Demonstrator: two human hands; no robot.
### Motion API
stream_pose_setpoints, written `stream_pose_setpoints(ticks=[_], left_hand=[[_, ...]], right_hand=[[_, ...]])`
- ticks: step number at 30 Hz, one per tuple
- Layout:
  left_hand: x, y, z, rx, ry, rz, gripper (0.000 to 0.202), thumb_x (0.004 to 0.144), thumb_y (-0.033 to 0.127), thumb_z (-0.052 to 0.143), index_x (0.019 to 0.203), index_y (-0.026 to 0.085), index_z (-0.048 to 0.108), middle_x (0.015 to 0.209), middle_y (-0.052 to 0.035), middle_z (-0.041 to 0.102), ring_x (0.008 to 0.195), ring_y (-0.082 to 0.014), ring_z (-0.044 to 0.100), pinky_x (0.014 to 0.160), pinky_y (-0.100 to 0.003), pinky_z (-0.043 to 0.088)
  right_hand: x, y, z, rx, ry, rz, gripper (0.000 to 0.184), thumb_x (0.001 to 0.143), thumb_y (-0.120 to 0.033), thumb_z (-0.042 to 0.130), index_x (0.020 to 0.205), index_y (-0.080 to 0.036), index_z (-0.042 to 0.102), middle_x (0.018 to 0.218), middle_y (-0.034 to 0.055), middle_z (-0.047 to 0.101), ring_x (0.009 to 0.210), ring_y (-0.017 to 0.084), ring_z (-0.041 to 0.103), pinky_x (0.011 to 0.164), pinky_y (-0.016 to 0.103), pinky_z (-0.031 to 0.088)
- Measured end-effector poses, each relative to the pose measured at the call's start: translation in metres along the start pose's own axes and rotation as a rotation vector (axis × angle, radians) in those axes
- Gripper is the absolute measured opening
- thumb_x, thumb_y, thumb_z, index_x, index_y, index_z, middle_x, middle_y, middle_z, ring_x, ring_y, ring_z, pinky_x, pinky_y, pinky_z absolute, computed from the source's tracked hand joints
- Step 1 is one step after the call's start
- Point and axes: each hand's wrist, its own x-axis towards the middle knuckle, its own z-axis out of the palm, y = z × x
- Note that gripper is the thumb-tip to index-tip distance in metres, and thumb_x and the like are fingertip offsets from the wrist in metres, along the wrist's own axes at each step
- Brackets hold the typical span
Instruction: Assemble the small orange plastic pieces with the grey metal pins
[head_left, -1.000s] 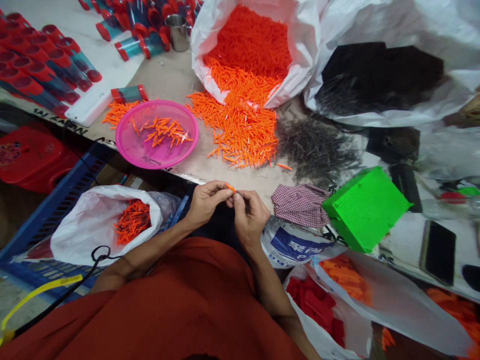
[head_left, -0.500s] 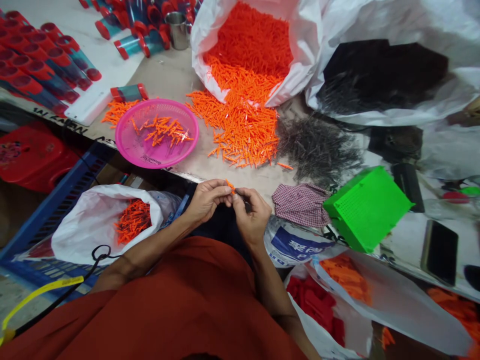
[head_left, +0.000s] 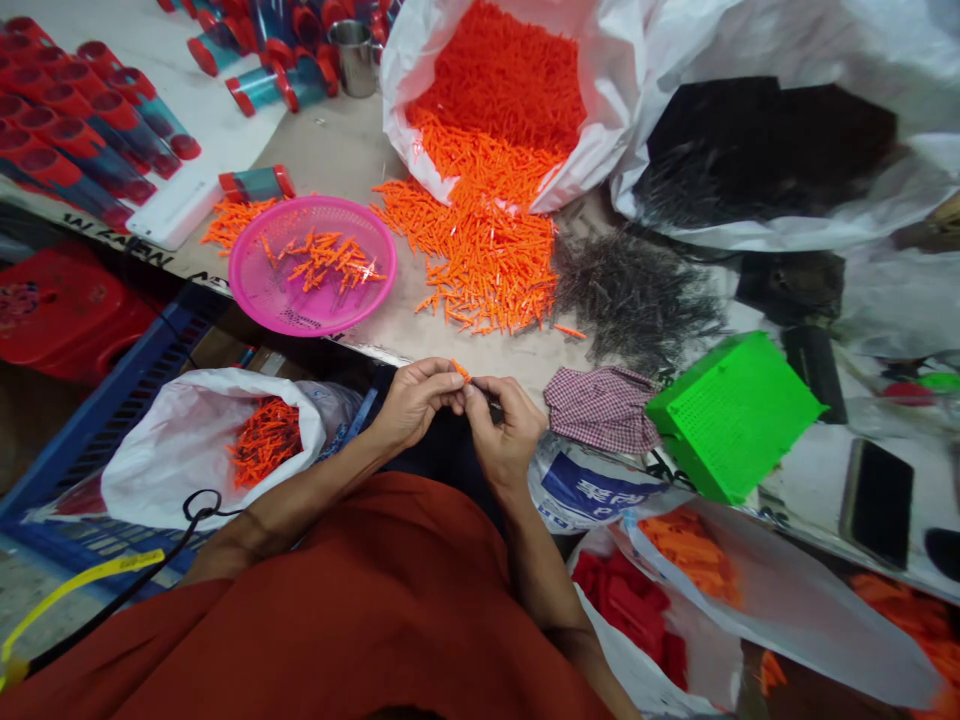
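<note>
Just off the table's front edge, my left hand [head_left: 417,402] pinches a small orange plastic piece [head_left: 460,371] between thumb and fingers. My right hand [head_left: 504,420] meets it there, fingers closed at the piece's near end around a thin dark piece that is mostly hidden. Beyond my hands lies a loose heap of orange pieces [head_left: 495,270], spilling from a white sack [head_left: 405,110]. To its right is a pile of thin dark pieces [head_left: 637,290]. A pink basket [head_left: 244,290] on the left holds several orange pieces with thin dark ends.
A green basket [head_left: 735,420] and checkered cloth [head_left: 600,408] lie to the right, near a phone [head_left: 877,503]. Another white sack [head_left: 780,225] holds dark pieces. At lower left, a white bag [head_left: 157,460] of orange-and-dark pieces sits in a blue crate [head_left: 82,430]. Red-capped tubes [head_left: 90,120] stand back left.
My right hand has shifted very slightly to the right. My left hand stays in place, still pinching the orange piece.
</note>
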Motion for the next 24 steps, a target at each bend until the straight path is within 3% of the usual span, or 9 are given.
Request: stream_pose_setpoints(ticks=[12, 24], left_hand=[[-0.0019, -0.0017, 0.0016, 0.049, 0.014, 0.064, 0.012, 0.063, 0.022, 0.071, 0.066, 0.013, 0.064, 0.056, 0.0014, 0.060, 0.050, -0.0078, 0.055, 0.050, -0.020, 0.046], [-0.0032, -0.0026, 0.0018, 0.022, 0.013, 0.050, 0.012, 0.063, 0.021, 0.071, 0.067, 0.013, 0.064, 0.058, 0.0010, 0.062, 0.051, -0.0080, 0.057, 0.052, -0.021, 0.048]], right_hand=[[-0.0027, -0.0045, 0.0026, -0.008, 0.064, 0.039, 0.009, 0.081, -0.019, 0.057, 0.074, -0.019, 0.063, 0.065, -0.0018, 0.062, 0.059, 0.011, 0.055, 0.057, 0.025, 0.043], [-0.0028, 0.0030, 0.0001, 0.214, 0.004, 0.123, 0.008, 0.081, -0.020, 0.058, 0.080, -0.020, 0.065, 0.071, -0.0015, 0.063, 0.064, 0.011, 0.058, 0.060, 0.025, 0.046]])
